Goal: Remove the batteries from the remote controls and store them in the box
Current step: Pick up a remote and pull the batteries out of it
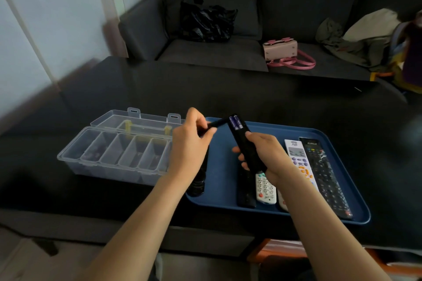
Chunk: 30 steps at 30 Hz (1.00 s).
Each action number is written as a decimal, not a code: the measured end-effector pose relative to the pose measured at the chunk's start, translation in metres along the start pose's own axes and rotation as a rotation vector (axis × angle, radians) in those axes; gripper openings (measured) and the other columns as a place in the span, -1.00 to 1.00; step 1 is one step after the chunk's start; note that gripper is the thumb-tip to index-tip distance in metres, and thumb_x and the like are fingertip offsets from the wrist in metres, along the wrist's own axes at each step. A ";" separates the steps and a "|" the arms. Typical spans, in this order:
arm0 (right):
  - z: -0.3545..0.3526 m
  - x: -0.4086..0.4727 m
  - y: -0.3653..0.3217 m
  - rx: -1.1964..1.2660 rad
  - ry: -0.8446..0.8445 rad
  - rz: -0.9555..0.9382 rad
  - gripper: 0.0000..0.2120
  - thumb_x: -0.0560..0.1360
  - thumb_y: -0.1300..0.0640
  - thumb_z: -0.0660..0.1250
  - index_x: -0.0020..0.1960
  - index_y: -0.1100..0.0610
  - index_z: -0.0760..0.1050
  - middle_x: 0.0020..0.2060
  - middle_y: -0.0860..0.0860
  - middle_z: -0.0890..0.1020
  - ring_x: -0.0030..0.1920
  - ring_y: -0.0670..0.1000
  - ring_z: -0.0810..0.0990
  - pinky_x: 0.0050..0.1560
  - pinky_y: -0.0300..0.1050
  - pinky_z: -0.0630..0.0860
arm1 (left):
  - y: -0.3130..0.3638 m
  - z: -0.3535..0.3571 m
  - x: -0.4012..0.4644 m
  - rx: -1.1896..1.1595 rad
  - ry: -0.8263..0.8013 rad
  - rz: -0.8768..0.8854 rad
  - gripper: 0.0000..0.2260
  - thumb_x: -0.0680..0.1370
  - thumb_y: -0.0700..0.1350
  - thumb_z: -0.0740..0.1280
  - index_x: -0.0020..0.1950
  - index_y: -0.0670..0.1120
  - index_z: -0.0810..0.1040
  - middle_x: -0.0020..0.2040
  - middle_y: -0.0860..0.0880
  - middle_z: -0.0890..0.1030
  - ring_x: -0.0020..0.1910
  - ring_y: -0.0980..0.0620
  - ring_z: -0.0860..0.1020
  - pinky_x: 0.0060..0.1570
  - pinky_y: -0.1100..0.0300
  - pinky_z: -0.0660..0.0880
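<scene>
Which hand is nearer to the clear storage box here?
Left. The left hand hovers beside the clear box's right end, pinching a black battery cover. The right hand is farther right over the blue tray, gripping a black remote.

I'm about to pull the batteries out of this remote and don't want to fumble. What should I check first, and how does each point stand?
1. Cover off: ok, the left hand holds the cover clear of the remote.
2. Batteries exposed: ok, two purple batteries show at the top end.
3. Remote held firm: ok, the right hand grips it above the tray.
4. Free hand for pulling: not ok, the left hand is occupied.
5. Box open: ok, the box sits with its lid back.
6. Empty compartment: cannot tell, the contents are blurred.
</scene>
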State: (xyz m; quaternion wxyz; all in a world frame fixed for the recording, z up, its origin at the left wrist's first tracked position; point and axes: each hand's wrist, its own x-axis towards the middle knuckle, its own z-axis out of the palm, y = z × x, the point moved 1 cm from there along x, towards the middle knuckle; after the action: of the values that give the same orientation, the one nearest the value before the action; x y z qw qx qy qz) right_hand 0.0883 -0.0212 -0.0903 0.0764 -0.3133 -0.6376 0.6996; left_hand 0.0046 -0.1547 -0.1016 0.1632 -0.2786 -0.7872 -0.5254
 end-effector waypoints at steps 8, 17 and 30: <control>-0.007 -0.002 -0.001 0.121 0.045 -0.013 -0.83 0.63 0.14 0.14 0.04 0.21 0.45 -0.26 0.19 0.61 -0.44 0.00 0.49 -0.53 -0.22 0.47 | 0.001 0.030 -0.020 0.597 -0.406 0.263 -0.88 0.52 -0.32 0.21 -0.01 -0.12 0.36 -0.22 -0.10 0.55 -0.28 -0.15 0.54 -0.43 0.10 0.26; -0.004 -0.005 -0.001 0.100 -0.055 -0.023 -0.80 0.63 0.14 0.14 -0.01 0.21 0.50 -0.24 0.19 0.62 -0.45 -0.02 0.50 -0.52 -0.21 0.43 | -0.002 0.043 -0.019 0.603 -0.545 0.206 -0.82 0.56 -0.14 0.17 0.16 -0.09 0.35 0.05 -0.07 0.55 0.03 -0.10 0.51 -0.10 0.07 0.38; 0.001 -0.007 0.000 -0.042 -0.101 -0.092 -0.81 0.61 0.15 0.16 -0.04 0.19 0.52 -0.33 0.14 0.64 -0.49 -0.02 0.46 -0.55 -0.21 0.35 | -0.003 0.027 0.005 0.019 -0.105 0.060 -0.67 0.46 -0.17 0.41 0.21 -0.21 0.55 0.01 -0.16 0.60 -0.05 -0.01 0.58 -0.03 0.28 0.45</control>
State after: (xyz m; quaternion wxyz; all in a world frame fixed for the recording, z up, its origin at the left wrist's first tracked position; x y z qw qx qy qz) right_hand 0.0937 -0.0261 -0.0881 0.0698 -0.2496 -0.6690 0.6966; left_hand 0.0001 -0.1299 -0.1120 0.1398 -0.3275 -0.7910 -0.4974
